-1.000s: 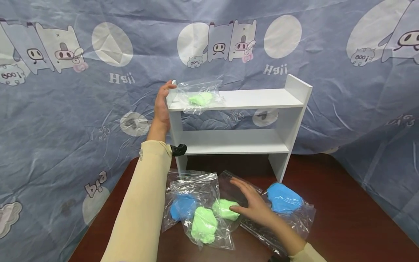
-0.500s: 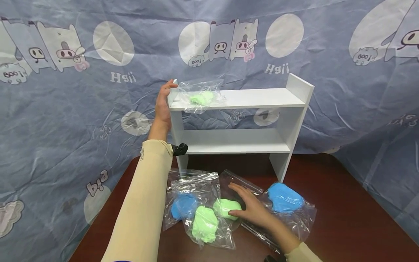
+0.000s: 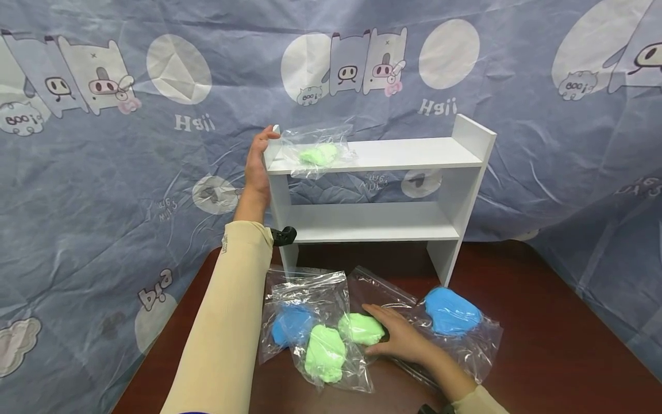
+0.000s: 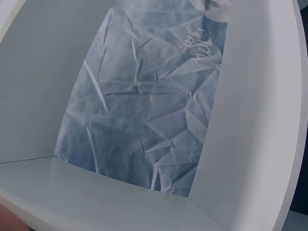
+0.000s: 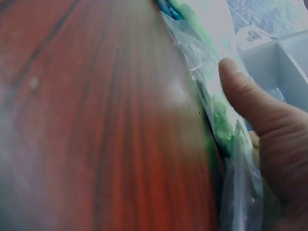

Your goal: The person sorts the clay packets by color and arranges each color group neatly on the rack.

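Note:
My left hand [image 3: 256, 167] holds the left side panel of a white two-tier shelf [image 3: 372, 223], its fingertips bent over the panel's top edge. On the top tier, beside that hand, lies a clear bag with a light green clay-like lump [image 3: 319, 154]. My right hand [image 3: 398, 336] is low over the table, thumb and fingers spread at the right end of a bagged green lump [image 3: 360, 329]. In the right wrist view its thumb [image 5: 245, 91] is straight beside the clear bag [image 5: 192, 53]. Whether the fingertips press the bag is hard to tell.
Left of that, another bagged green lump [image 3: 324, 353] overlaps a bag with a blue lump [image 3: 293, 325]. A second bagged blue lump [image 3: 452, 311] lies right of my right hand. All rest on a dark red-brown table [image 3: 548, 345]. A patterned blue cloth [image 3: 103, 201] hangs behind.
My right hand has moved down and slightly toward the green lump, its fingers now around the lump's right end. The left hand and the shelf stay put.

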Action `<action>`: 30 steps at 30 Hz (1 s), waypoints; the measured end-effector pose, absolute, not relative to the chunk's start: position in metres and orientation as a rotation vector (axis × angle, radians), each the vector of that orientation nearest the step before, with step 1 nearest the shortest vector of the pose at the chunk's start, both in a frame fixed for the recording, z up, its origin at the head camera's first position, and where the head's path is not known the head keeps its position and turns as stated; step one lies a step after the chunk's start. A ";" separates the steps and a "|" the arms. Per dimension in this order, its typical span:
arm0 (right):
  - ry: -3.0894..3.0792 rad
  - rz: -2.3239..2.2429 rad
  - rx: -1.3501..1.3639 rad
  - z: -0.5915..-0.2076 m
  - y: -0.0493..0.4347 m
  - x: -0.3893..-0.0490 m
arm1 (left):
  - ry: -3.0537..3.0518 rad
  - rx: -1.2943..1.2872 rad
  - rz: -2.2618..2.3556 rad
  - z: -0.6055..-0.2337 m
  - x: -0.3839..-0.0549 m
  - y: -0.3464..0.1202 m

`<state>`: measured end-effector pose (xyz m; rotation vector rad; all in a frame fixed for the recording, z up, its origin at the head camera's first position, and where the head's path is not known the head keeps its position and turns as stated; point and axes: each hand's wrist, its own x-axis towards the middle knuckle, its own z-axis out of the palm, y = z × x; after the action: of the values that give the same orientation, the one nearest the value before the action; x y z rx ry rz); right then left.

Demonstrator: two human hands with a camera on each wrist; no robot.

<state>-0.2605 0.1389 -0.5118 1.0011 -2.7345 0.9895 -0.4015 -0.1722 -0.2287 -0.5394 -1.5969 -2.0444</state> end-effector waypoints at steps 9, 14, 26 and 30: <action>-2.711 0.884 1.003 -0.512 0.138 -0.261 | -1.595 -0.573 -2.066 -0.226 -0.403 -0.173; -2.701 0.871 0.997 -0.511 0.138 -0.261 | -1.600 -0.578 -2.053 -0.226 -0.404 -0.173; -2.695 0.886 0.989 -0.511 0.138 -0.259 | -1.601 -0.567 -2.044 -0.229 -0.405 -0.175; -2.702 0.898 0.983 -0.508 0.139 -0.256 | -1.603 -0.558 -2.048 -0.229 -0.402 -0.175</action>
<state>-0.2561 0.1387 -0.5078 0.9834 -2.7019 0.8983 -0.4023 -0.1749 -0.2292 -0.5584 -1.6035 -2.0484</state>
